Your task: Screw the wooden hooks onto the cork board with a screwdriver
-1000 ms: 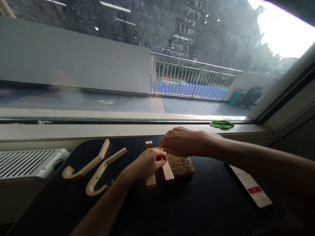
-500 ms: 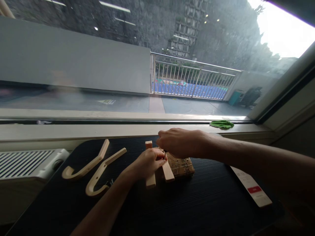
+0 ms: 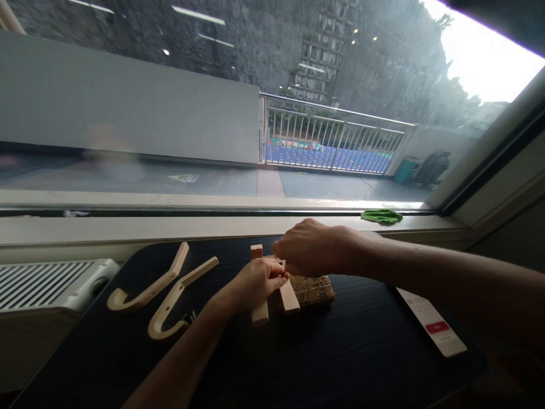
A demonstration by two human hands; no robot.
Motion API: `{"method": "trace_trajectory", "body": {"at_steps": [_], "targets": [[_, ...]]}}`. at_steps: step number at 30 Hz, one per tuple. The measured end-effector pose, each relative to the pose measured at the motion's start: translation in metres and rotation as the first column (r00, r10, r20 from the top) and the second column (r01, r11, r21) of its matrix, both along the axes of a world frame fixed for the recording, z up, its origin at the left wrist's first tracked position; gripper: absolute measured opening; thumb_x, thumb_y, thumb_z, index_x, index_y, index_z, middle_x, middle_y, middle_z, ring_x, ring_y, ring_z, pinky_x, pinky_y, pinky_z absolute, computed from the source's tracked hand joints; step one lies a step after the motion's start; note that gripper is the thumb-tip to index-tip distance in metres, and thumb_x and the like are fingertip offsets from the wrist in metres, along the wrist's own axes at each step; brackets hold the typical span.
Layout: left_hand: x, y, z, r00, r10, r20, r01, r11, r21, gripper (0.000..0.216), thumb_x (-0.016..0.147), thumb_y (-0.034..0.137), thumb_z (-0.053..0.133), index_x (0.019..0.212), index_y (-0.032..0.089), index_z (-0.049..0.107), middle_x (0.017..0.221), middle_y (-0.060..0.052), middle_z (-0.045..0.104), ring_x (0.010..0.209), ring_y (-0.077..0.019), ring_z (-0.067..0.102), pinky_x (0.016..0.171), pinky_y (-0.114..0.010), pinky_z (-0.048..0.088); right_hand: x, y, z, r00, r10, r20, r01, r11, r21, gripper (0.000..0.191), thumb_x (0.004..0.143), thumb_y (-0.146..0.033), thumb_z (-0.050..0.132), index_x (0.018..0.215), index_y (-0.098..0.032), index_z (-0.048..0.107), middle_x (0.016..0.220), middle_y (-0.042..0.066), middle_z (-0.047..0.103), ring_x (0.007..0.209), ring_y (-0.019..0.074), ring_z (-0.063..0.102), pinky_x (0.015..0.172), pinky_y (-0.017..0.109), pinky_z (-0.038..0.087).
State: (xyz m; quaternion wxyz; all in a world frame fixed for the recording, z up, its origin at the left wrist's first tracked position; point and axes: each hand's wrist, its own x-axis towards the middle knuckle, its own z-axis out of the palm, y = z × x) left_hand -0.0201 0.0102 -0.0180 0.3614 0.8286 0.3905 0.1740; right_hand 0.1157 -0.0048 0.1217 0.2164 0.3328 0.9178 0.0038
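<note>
On the dark counter (image 3: pixel 340 352), mid-scene, you've got a wooden bar (image 3: pixel 290 298) lying at the left edge of a brown patterned block (image 3: pixel 315 291), on top or just beside, can't tell. Your left hand (image 3: pixel 255 281) is pinching a thin pc. at that bar w/ thumb and fingertip, poss. a screw, too small to be sure. Your right hand (image 3: pixel 310 247) is curled over the bar's far part; what it grips, if anything, is hidden.

Progress: looks mid-work on this one bar. The second bar (image 3: pixel 259 313), just left, lies separate, partly under your left hand. On the left, hooked pc. no. 1 (image 3: pixel 149 294) and hooked pc. no. 2 (image 3: pixel 166 311) lie loose, not joined to either bar, w/ a few screws (image 3: pixel 192 316) just right of the nearer. So approx. everything's unjoined as far as visible; any fastening under your hands can't be seen.
</note>
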Motion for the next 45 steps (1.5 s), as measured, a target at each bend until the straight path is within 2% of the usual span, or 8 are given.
{"method": "trace_trajectory", "body": {"at_steps": [5,15,19,23,27,34,40,45], "targets": [[0.000,0.001,-0.002,1.000,-0.004,-0.003,0.004,1.000,-0.022,0.028,0.081,0.034,0.046,0.073,0.018,0.068,0.070,0.000,0.065,0.067,-0.0152,0.056,0.059,-0.024,0.037,0.002,0.000,0.004,0.998,0.060,0.000,-0.060,0.997,0.044,0.010,0.079,-0.008,0.053,0.078,-0.014,0.060,0.077,0.003,0.063,0.068,0.0149,0.057,0.052,0.023,0.034],[0.000,0.000,0.000,1.000,0.013,-0.002,-0.013,0.999,0.043,0.026,0.081,0.032,0.047,0.065,0.018,0.062,0.062,0.001,0.061,0.063,-0.0140,0.054,0.060,-0.024,0.036,-0.003,0.005,-0.013,0.998,0.049,0.027,-0.051,0.995,0.087,0.014,0.081,-0.012,0.050,0.075,-0.012,0.062,0.067,0.006,0.063,0.065,0.0165,0.058,0.053,0.025,0.037],[0.001,-0.001,0.004,1.000,-0.018,0.001,0.018,1.000,0.008,0.026,0.082,0.034,0.047,0.075,0.019,0.067,0.073,0.000,0.066,0.068,-0.0152,0.056,0.062,-0.024,0.038,-0.002,0.007,-0.012,0.999,-0.012,0.034,0.010,0.998,0.064,0.010,0.078,-0.017,0.054,0.075,-0.013,0.063,0.072,0.006,0.064,0.066,0.0165,0.058,0.054,0.026,0.037],[0.002,0.000,0.001,1.000,0.018,0.001,-0.018,1.000,0.023,0.028,0.080,0.037,0.049,0.079,0.018,0.069,0.081,-0.004,0.067,0.076,-0.0179,0.057,0.067,-0.025,0.040,0.003,0.006,-0.001,0.999,-0.034,0.006,0.034,0.999,0.029,0.014,0.075,-0.022,0.060,0.087,-0.015,0.063,0.077,0.005,0.064,0.066,0.0152,0.056,0.054,0.025,0.036],[0.002,0.001,-0.001,1.000,-0.007,0.016,0.007,1.000,0.012,0.028,0.081,0.036,0.048,0.081,0.018,0.069,0.082,-0.003,0.067,0.076,-0.0175,0.058,0.068,-0.025,0.040,0.007,0.003,0.005,0.999,0.013,-0.039,-0.013,1.000,-0.001,0.012,0.078,-0.012,0.055,0.086,-0.014,0.062,0.081,0.004,0.062,0.064,0.0118,0.053,0.052,0.023,0.033],[0.001,0.003,-0.006,1.000,-0.010,0.010,0.010,1.000,-0.010,0.027,0.082,0.035,0.046,0.079,0.018,0.067,0.079,-0.002,0.067,0.074,-0.0164,0.057,0.064,-0.023,0.038,0.004,0.006,-0.005,0.994,0.108,-0.035,-0.105,0.992,0.069,0.011,0.078,-0.005,0.053,0.084,-0.010,0.062,0.085,0.008,0.061,0.065,0.0104,0.052,0.055,0.022,0.033],[0.002,0.002,-0.004,1.000,-0.015,0.020,0.015,1.000,-0.006,0.026,0.082,0.033,0.046,0.081,0.019,0.067,0.078,-0.001,0.067,0.072,-0.0157,0.057,0.063,-0.024,0.038,0.004,0.007,-0.010,0.999,0.039,0.026,-0.039,0.999,-0.001,0.011,0.076,-0.007,0.053,0.076,-0.012,0.063,0.067,0.003,0.061,0.057,0.0119,0.052,0.049,0.024,0.031],[0.002,0.002,-0.001,1.000,0.012,-0.012,-0.012,1.000,0.015,0.029,0.081,0.036,0.045,0.076,0.018,0.068,0.078,-0.002,0.066,0.071,-0.0154,0.057,0.062,-0.024,0.037,0.004,0.003,-0.005,0.998,-0.047,0.030,0.048,0.998,-0.030,0.011,0.078,-0.015,0.054,0.080,-0.013,0.064,0.071,0.005,0.064,0.063,0.0139,0.055,0.052,0.025,0.034]]}}
